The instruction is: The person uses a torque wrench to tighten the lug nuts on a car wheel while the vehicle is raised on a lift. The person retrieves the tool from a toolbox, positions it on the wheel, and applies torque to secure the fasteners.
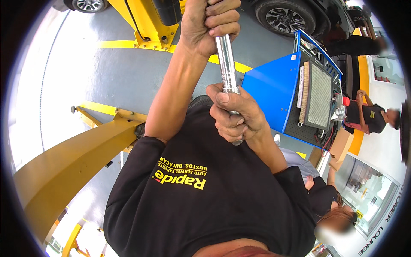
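Note:
A chrome torque wrench is held up in front of my dark shirt, its shaft running from the top of the view down to the middle. My left hand is wrapped round the upper shaft; the wrench's far end lies hidden past the hand and the top edge. Lower down, my right hand is closed round the handle just at the collar, thumb laid across the front. The rounded butt of the handle shows below the right fingers. Fine markings run along the shaft above the collar.
On the right stands a blue tool cart, with a rectangular air filter on top. A cardboard box is beside it. Yellow lift parts rise at left and top. A car wheel and several people are beyond.

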